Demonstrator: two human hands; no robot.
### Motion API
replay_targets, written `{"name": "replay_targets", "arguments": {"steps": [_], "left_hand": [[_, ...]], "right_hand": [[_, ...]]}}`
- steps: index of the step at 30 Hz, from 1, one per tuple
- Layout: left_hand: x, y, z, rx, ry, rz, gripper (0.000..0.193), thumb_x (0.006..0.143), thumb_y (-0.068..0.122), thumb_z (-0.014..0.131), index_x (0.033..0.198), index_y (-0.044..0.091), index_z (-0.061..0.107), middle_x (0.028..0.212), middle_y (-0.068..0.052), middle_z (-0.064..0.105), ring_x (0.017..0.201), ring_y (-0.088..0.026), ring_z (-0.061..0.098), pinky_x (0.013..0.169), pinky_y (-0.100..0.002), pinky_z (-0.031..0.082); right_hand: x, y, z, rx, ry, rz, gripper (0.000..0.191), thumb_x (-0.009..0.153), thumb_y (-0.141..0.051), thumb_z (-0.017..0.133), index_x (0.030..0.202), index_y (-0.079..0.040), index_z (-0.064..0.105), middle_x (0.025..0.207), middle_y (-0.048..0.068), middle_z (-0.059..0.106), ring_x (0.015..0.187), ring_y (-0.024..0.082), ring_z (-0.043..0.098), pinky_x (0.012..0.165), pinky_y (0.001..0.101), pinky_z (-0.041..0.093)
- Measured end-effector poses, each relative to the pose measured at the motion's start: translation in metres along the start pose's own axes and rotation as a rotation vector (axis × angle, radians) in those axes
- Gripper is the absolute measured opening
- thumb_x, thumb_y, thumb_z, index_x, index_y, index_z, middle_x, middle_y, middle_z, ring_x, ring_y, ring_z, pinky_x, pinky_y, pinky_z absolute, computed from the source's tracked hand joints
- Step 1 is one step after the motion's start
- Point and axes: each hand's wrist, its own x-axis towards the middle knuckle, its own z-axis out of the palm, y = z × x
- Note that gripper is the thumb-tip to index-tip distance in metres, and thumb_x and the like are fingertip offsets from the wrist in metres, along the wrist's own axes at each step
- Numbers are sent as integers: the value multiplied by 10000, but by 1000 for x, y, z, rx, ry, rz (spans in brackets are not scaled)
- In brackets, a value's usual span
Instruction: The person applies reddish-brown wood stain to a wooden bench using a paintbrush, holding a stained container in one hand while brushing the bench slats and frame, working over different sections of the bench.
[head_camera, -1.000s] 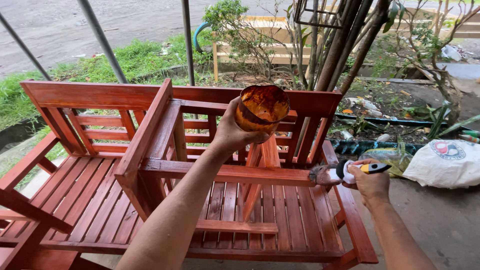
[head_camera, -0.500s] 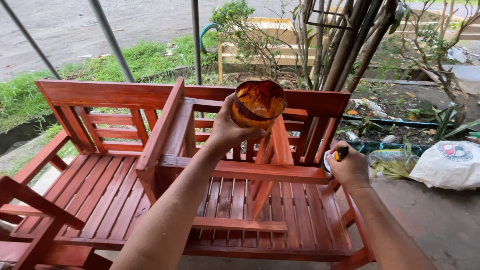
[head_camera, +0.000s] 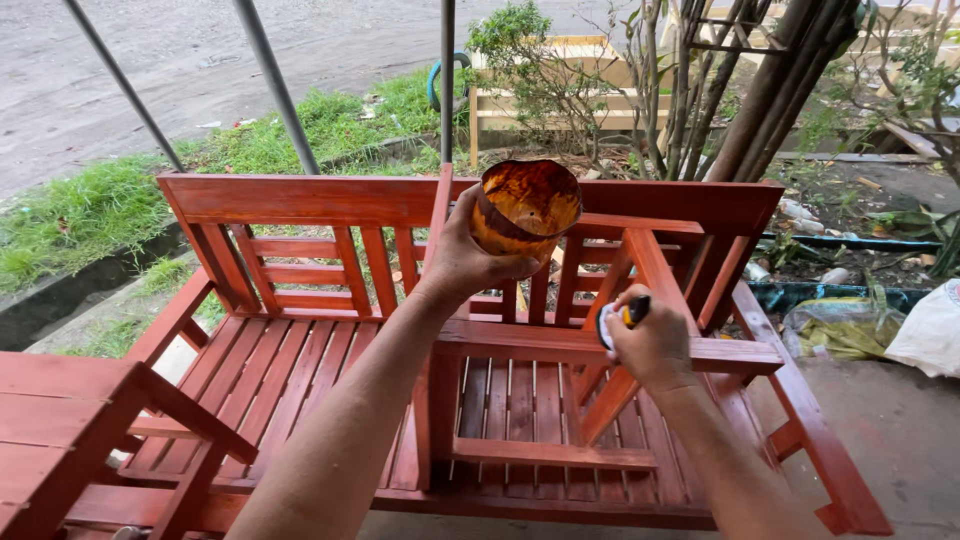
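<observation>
**Staining the red chair frame**

While our right hand (head_camera: 650, 345) clenches a yellow-handled brush (head_camera: 622, 318) at the chair rail (head_camera: 600, 348), our left hand (head_camera: 470, 262) grasps the stain-smeared cup (head_camera: 523, 208) above it. We judge coating is underway; reloading seems next. Beyond stands the red bench (head_camera: 300, 300).

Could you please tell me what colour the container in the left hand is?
The container is translucent amber-brown, stained inside; the head view shows it.

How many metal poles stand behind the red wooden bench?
3. One slants at far left, one leans left of centre, and one stands upright just behind the stain-coated container held by the left hand. Others may be hidden by the trees at right.
</observation>
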Motion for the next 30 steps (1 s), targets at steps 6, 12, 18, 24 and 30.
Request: {"name": "replay_targets", "arguments": {"steps": [6, 12, 18, 24, 30], "left_hand": [[-7, -3, -46, -44, -33, -7, 1086, 549, 181, 998, 1464, 64, 423, 1359, -116, 632, 1277, -229, 638, 1090, -376, 551], [-14, -8, -76, -95, -50, -46, 1052, 559, 151, 983, 1445, 63, 423, 1336, -113, 636, 1252, -227, 657, 1059, -363, 591], [-11, -18, -94, -125, -65, -31, 1062, 545, 130, 990, 1433, 59, 412, 1323, -112, 636, 1240, -229, 660, 1045, -372, 602], [-7, -27, -102, -95, -58, 19, 1077, 545, 125, 1002, 1447, 58, 417, 1334, -114, 638, 1253, -230, 647, 1060, -377, 577], [-1, -33, -102, -115, -70, -24, 1057, 556, 132, 990, 1445, 62, 423, 1324, -106, 643, 1246, -226, 655, 1052, -372, 590]], "right_hand": [[-13, -55, 74, 33, 1, -23, 109, 870, -158, 751, 908, -92, 673, 706, 108, 744, 605, 169, 758, 527, 328, 622], [-33, -86, 132, 168, 21, -136, 124, 876, -128, 769, 916, -103, 654, 780, 55, 767, 712, 145, 778, 603, 285, 632], [-22, -76, 152, 527, 127, -17, 93, 894, -81, 748, 932, -87, 663, 843, 87, 752, 715, 133, 745, 594, 249, 613], [-22, -62, 170, 964, 174, 253, 123, 869, -19, 715, 930, -49, 612, 830, 113, 703, 641, 166, 710, 509, 295, 629], [-40, -44, 149, 846, 54, 217, 110, 877, 23, 727, 922, -33, 644, 853, 109, 712, 677, 145, 708, 529, 247, 579]]}}
